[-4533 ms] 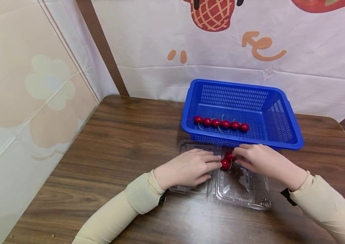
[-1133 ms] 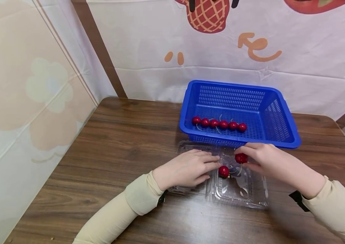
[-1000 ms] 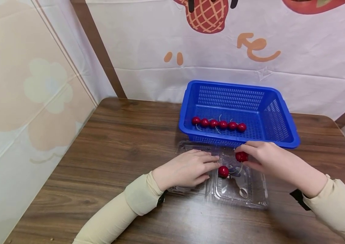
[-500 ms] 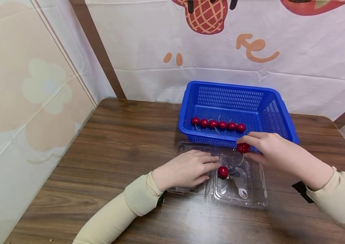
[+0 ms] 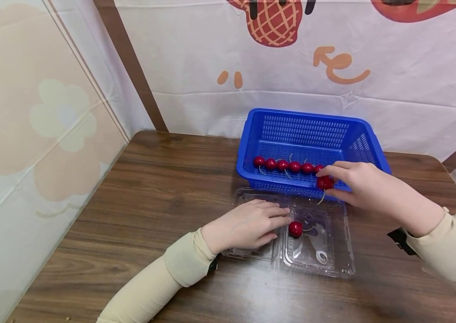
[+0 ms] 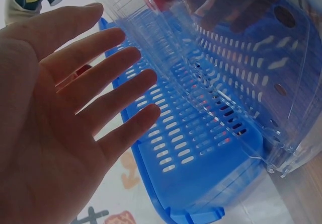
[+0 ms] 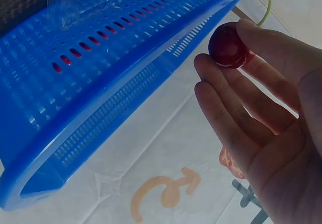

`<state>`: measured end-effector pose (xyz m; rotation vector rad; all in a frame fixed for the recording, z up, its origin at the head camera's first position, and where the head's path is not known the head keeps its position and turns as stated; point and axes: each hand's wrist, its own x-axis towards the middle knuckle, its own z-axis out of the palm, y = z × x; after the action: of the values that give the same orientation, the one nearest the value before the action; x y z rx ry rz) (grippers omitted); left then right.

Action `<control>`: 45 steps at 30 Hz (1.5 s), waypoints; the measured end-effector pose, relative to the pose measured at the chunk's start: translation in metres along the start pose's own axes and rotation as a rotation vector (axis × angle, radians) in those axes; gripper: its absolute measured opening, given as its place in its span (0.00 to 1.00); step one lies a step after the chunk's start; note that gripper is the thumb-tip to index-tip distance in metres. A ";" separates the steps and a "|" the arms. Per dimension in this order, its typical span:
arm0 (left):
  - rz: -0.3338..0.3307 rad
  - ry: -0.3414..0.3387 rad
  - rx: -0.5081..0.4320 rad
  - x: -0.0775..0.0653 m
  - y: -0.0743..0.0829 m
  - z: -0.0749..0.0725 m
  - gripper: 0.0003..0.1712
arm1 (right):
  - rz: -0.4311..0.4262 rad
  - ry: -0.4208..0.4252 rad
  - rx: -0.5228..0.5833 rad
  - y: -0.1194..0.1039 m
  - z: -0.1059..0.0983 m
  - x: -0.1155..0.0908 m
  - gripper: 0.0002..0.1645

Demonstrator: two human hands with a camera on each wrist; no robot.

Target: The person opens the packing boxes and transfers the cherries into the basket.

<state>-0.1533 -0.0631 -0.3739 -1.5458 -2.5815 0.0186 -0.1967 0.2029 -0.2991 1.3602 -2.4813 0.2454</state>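
Pinched between the thumb and fingers of my right hand (image 5: pixel 366 186) is a red cherry (image 7: pixel 229 45), its green stem hanging free. That hand is over the near rim of a blue basket (image 5: pixel 312 114). Inside the basket, several cherries (image 5: pixel 282 165) lie in a row along the near side. My left hand (image 5: pixel 248 223), fingers extended, rests over the left half of an opened clear plastic clamshell box (image 5: pixel 342 260). One cherry (image 5: pixel 295 229) with its stem sits in the box's right half, close to my left fingertips. The left palm (image 6: pixel 55 133) holds nothing.
The clamshell lies directly in front of the basket on a brown wooden table (image 5: pixel 163 202). A printed cloth (image 5: pixel 195 54) hangs behind the table, and another covers the left side.
Two cherries were together in the box earlier. My right hand has lifted one of them up and away to the basket's near rim. My left hand has stayed in place.
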 end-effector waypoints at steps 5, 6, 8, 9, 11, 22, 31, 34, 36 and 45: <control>0.000 0.002 0.002 0.000 0.001 -0.001 0.27 | 0.005 -0.004 -0.008 0.006 -0.002 0.004 0.22; -0.001 0.001 0.001 0.000 0.001 -0.001 0.27 | 0.001 -0.003 -0.007 0.007 -0.002 0.005 0.22; -0.002 0.001 0.000 0.000 0.001 -0.001 0.27 | -0.012 0.006 -0.007 0.010 -0.002 0.006 0.21; -0.001 0.002 -0.002 0.000 0.001 -0.001 0.27 | -0.019 0.011 -0.008 0.012 -0.003 0.007 0.21; 0.000 0.004 -0.001 0.000 0.001 -0.002 0.27 | -0.032 0.019 -0.006 0.016 -0.004 0.009 0.21; 0.000 0.008 0.004 0.000 0.000 -0.002 0.27 | 0.029 -0.011 -0.011 0.034 -0.002 0.012 0.20; 0.006 0.003 0.007 0.002 0.001 -0.001 0.27 | 0.071 -0.059 0.019 0.050 -0.002 0.014 0.20; 0.005 0.000 0.016 0.002 0.001 -0.001 0.27 | 0.087 -0.081 0.023 0.055 -0.001 0.015 0.19; 0.005 -0.002 0.021 0.001 0.001 -0.001 0.27 | 0.103 -0.099 0.026 0.059 -0.001 0.017 0.19; 0.007 0.003 0.024 0.000 0.001 -0.001 0.27 | 0.144 -0.127 0.046 0.072 0.002 0.023 0.17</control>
<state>-0.1525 -0.0626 -0.3725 -1.5451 -2.5634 0.0478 -0.2691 0.2226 -0.2936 1.2522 -2.6983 0.2563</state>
